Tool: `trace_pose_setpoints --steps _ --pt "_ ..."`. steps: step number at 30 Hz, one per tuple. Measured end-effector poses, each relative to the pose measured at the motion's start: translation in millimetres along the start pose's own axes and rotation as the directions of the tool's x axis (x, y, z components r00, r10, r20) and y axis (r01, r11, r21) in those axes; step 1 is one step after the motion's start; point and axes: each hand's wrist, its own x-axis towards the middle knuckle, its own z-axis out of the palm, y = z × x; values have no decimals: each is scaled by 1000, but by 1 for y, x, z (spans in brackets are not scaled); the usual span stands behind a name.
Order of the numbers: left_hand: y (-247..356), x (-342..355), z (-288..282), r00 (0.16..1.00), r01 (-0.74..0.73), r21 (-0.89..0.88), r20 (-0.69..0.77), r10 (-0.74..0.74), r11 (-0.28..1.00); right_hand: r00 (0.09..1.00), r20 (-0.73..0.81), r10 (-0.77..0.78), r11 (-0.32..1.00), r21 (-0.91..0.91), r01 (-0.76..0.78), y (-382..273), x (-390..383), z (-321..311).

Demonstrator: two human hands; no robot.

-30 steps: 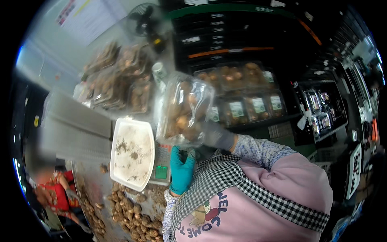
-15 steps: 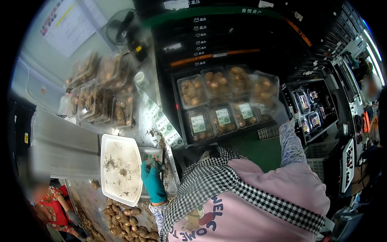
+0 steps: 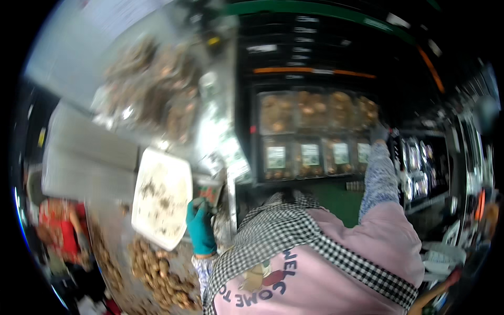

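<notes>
My right hand, in a greyish glove, is at the near right corner of a clear plastic box of brown tubers. Blur hides whether its fingers grip that box, which sits at the right end of the far row in a black crate. Nearer in the crate is a row of similar boxes with white-and-green labels, such as this labelled box. My left hand, in a teal glove with grey fingertips, has its fingers curled beside a small scale. What they hold, if anything, is hidden.
A dirt-specked white tub stands left of my left hand. Loose tubers lie on the metal table. Filled clear boxes are stacked behind, near a strip of labels. Another person is at the far left.
The box by my right hand has come down level into the crate's far row; before, it was held tilted above it. My left hand stays by the scale. The whole view has shifted and blurred.
</notes>
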Motion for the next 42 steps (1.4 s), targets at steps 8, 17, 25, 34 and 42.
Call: trace_pose_setpoints --steps 8,17,25,34,42 --pt "-6 -41 -52 978 -65 -218 -209 18 974 974 -174 143 897 438 -54 -139 -56 -131" --pt "-12 -125 -105 784 -282 -228 -614 87 932 106 -959 -264 -799 279 532 -533 -250 -599" --pt "-44 -193 -132 469 -449 -191 -882 48 873 -131 -730 -671 -123 -65 990 -729 -351 -810" --pt "-77 -209 -150 352 -538 -241 -935 -44 808 -134 -592 -795 -291 178 940 -754 -342 -846" --pt "-70 -195 -153 380 -486 -270 -922 -77 831 -361 -535 -764 -482 101 870 -706 -306 -829"
